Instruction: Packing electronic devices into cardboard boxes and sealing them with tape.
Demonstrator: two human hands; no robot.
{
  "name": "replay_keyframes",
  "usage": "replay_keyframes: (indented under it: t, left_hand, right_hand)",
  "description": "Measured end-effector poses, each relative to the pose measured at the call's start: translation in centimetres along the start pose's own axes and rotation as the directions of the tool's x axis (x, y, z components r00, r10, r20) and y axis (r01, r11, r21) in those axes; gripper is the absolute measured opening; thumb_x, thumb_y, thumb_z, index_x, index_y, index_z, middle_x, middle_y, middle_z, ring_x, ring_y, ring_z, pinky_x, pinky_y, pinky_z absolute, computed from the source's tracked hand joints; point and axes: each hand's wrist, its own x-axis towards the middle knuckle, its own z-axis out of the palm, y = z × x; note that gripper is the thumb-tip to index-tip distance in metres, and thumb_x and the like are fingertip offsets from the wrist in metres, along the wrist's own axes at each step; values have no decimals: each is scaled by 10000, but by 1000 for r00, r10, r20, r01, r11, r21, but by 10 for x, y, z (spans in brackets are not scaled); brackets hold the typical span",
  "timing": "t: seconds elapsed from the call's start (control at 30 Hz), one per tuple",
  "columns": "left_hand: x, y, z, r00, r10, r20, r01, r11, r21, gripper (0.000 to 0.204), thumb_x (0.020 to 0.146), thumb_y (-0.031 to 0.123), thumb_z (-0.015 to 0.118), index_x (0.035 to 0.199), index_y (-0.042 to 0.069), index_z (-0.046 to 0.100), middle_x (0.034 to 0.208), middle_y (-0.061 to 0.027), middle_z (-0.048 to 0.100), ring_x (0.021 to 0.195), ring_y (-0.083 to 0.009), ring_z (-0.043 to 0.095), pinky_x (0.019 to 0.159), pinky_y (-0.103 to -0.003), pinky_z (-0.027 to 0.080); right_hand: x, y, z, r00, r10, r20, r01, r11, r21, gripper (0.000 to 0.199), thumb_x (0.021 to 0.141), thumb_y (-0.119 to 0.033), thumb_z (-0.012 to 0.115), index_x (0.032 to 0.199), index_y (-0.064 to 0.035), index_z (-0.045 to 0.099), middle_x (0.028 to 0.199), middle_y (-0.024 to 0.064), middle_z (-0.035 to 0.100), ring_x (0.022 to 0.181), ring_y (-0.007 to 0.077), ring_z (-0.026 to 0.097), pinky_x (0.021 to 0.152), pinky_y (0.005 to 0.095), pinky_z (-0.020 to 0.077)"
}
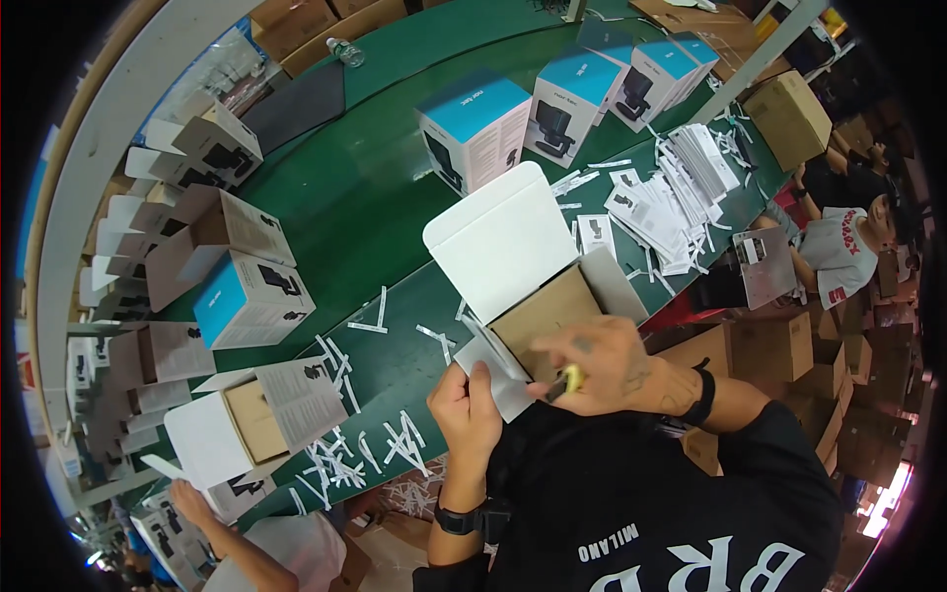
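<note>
In front of me an open white box (501, 240) stands at the near table edge, its large lid tipped back and its side flaps spread. A brown cardboard insert (538, 321) fills it. My left hand (467, 412) is closed with thumb and fingers on the near white flap (500, 380). Over the insert's near right corner is my right hand (602, 367), slightly blurred, its index finger stretched out. Its other fingers curl round a small yellow-and-black tool (566, 382), whose exact kind I cannot make out.
Blue-topped boxes (473, 123) stand along the far side. Leaflet stacks (681, 192) lie right, paper strips (335, 459) along the near side. Another open box (202, 439) is at left, with a co-worker's hand (189, 501) at its flap. Another person (843, 242) sits at right.
</note>
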Motion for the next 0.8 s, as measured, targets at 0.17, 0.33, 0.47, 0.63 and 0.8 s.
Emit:
replay_keyframes:
  t: [0.17,0.33,0.47,0.63,0.8]
  left_hand:
    - [-5,7,12,998,30,-55,-30,999,16,178,997,89,605,950,-52,703,741,-73,668,705,-88,566,640,-279,462]
    - [-9,13,21,974,-115,-194,89,987,-137,184,983,74,628,848,-48,657,702,-54,623,679,-76,516,610,-283,430]
    - [-32,11,8,970,-128,-207,130,991,-5,204,972,41,637,780,-22,611,697,61,535,671,-27,433,583,-229,327]
    - [-17,5,-20,976,44,-212,0,979,205,259,943,24,681,741,2,520,653,64,465,645,-36,415,574,-233,319]
    - [-6,55,-29,971,220,-93,-147,856,495,397,912,12,687,1294,10,580,812,-128,693,682,-176,618,622,-294,463]
  right_hand:
    - [14,5,-5,988,52,-144,-10,961,276,352,791,-231,779,1118,-126,703,814,6,649,623,208,652,552,325,520]
    - [6,36,11,924,-250,288,235,968,88,344,826,-237,751,1157,-160,703,787,-13,628,572,219,634,552,350,535]
    - [-22,33,-25,927,-187,326,175,982,68,285,797,-161,747,1080,-152,724,777,10,628,550,231,618,589,332,540]
    - [-17,55,-69,979,169,-117,-122,936,329,418,729,-117,821,1130,-85,706,732,33,604,530,205,556,649,285,518]
    - [-13,8,-17,935,171,-310,-185,982,-18,552,733,-151,858,1242,-97,653,751,48,620,635,224,616,672,332,526]
